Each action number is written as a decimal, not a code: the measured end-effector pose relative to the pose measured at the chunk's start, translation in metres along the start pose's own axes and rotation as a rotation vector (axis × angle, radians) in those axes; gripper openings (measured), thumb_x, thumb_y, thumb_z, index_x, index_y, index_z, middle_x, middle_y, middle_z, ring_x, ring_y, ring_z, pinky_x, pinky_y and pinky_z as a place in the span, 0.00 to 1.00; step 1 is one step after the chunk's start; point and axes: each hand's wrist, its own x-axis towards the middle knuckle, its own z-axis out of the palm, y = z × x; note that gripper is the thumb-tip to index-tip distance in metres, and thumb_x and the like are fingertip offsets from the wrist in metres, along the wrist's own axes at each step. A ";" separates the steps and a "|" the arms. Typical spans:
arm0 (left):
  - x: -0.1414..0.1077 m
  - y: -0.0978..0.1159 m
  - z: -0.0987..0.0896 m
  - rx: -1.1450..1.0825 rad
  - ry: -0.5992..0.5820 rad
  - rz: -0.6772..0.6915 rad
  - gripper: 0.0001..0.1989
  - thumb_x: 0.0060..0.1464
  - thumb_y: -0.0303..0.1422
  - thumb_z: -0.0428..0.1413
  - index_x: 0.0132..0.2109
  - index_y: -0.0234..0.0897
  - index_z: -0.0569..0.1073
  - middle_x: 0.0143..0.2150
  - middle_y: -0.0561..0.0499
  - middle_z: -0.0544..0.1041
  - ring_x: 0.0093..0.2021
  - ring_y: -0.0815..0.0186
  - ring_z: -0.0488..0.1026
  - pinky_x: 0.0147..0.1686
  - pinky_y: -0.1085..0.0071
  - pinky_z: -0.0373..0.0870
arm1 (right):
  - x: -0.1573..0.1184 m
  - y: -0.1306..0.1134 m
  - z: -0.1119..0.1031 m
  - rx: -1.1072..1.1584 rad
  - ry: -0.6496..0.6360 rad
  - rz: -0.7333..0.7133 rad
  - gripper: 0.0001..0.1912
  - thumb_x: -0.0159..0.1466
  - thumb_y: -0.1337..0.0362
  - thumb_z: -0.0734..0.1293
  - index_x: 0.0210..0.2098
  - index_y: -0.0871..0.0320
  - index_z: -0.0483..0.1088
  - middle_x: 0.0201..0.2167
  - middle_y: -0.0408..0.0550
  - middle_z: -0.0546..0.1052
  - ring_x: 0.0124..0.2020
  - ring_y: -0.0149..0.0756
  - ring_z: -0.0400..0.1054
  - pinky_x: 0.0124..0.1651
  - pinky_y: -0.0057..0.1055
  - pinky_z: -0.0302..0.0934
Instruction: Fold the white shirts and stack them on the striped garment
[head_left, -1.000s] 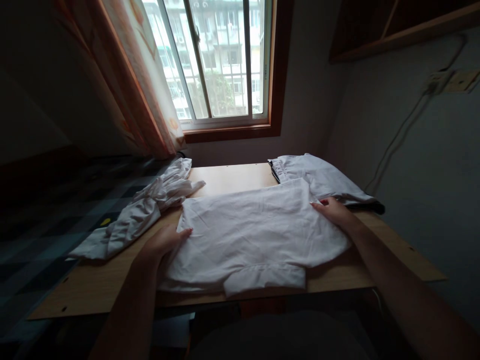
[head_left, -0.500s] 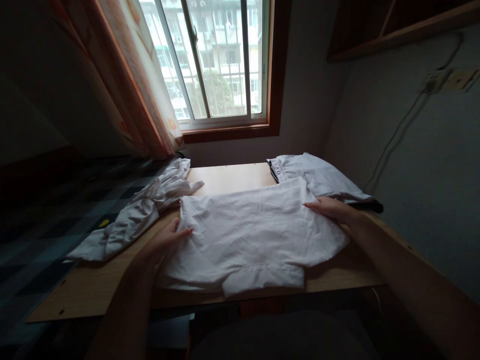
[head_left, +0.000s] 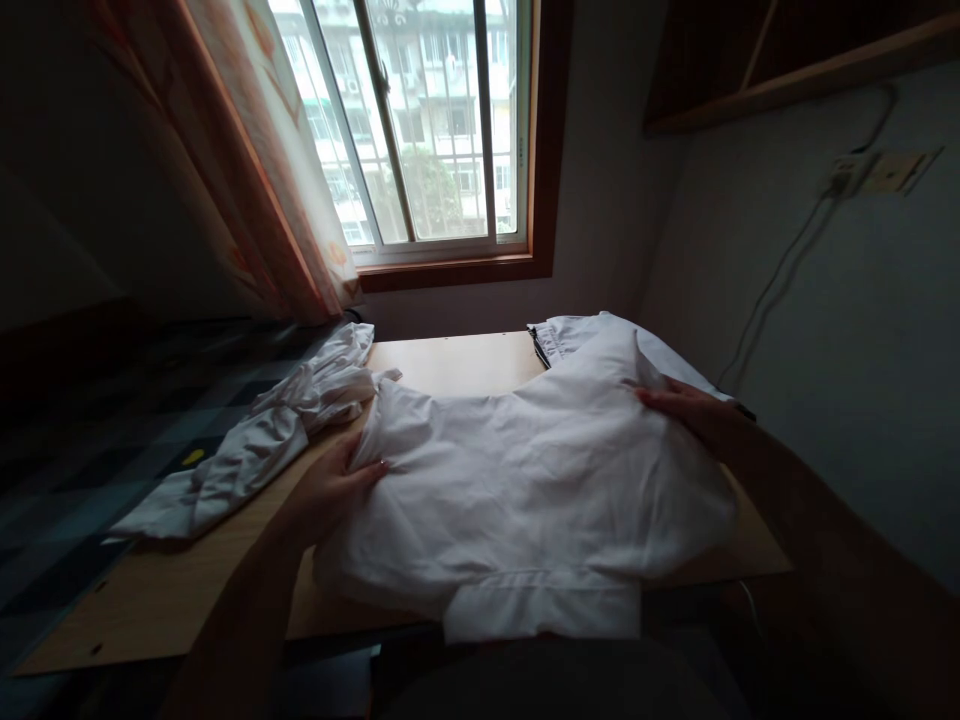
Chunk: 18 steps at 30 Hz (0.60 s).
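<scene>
A white shirt (head_left: 502,470), folded into a wide bundle, is held between my two hands over the wooden board. Its collar (head_left: 544,605) points toward me and hangs past the board's near edge. My left hand (head_left: 349,480) grips the left side, thumb on top and fingers underneath. On the right side my right hand (head_left: 679,405) pinches the cloth, its thumb hidden or hard to make out. The far right corner of the shirt is raised, and the cloth sags in the middle.
Crumpled white clothing (head_left: 262,430) lies along the left of the wooden board (head_left: 450,362), partly over a dark checked cloth (head_left: 67,480). Behind my right hand sits a folded white garment (head_left: 577,325) with a dark edge. A window (head_left: 427,130) is beyond; a cable (head_left: 772,285) hangs on the right wall.
Both hands have lifted the shirt and drawn it nearer to me. My right hand has moved a little right and up, and the far edge now sags.
</scene>
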 end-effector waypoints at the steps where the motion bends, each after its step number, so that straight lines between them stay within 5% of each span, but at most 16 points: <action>1: -0.002 0.003 0.005 -0.054 -0.023 -0.004 0.42 0.37 0.53 0.67 0.57 0.33 0.74 0.53 0.42 0.79 0.53 0.48 0.76 0.52 0.60 0.74 | -0.006 -0.001 -0.007 0.007 0.039 0.005 0.27 0.59 0.56 0.72 0.56 0.58 0.71 0.47 0.56 0.81 0.44 0.51 0.78 0.40 0.38 0.76; 10: -0.020 0.014 0.081 -0.325 -0.136 -0.059 0.40 0.41 0.52 0.67 0.58 0.34 0.73 0.55 0.41 0.79 0.55 0.46 0.75 0.51 0.58 0.74 | -0.065 0.017 -0.098 0.017 0.393 0.058 0.28 0.54 0.62 0.73 0.55 0.50 0.75 0.55 0.61 0.77 0.51 0.53 0.75 0.42 0.35 0.73; 14: -0.026 0.014 0.093 -0.368 -0.371 -0.185 0.37 0.43 0.51 0.67 0.56 0.35 0.74 0.55 0.41 0.78 0.56 0.46 0.74 0.53 0.57 0.73 | -0.085 0.036 -0.119 -0.128 0.458 0.089 0.27 0.46 0.58 0.76 0.47 0.49 0.78 0.52 0.57 0.79 0.53 0.58 0.73 0.51 0.42 0.72; 18: -0.028 0.023 0.093 -0.425 -0.521 -0.226 0.37 0.42 0.45 0.69 0.60 0.39 0.72 0.58 0.43 0.77 0.59 0.48 0.71 0.57 0.57 0.70 | -0.091 0.050 -0.124 -0.237 0.576 -0.118 0.32 0.49 0.49 0.74 0.53 0.46 0.75 0.53 0.50 0.79 0.54 0.58 0.72 0.54 0.49 0.72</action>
